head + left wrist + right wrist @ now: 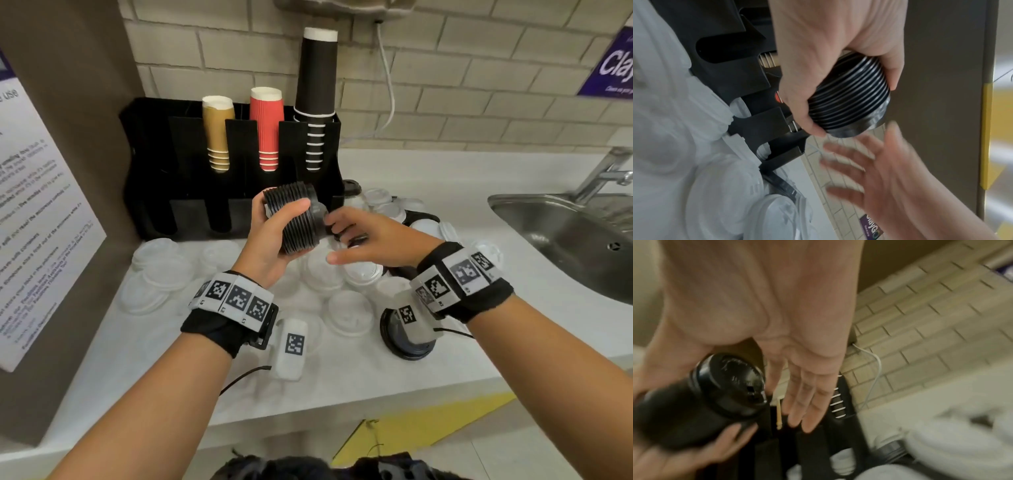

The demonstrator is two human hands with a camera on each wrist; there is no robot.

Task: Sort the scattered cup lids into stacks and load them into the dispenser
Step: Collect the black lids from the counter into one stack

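Left hand [274, 236] gripped black lid stack [294, 219] before dispenser [154, 164]; right hand [366, 240] beside stack, fingers spread, holding nothing.

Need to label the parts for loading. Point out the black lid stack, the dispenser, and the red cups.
black lid stack [294, 222]: head view, ribbed side of the stack.
dispenser [150, 164]: head view, black front left wall.
red cups [266, 126]: head view, side of the top cup.
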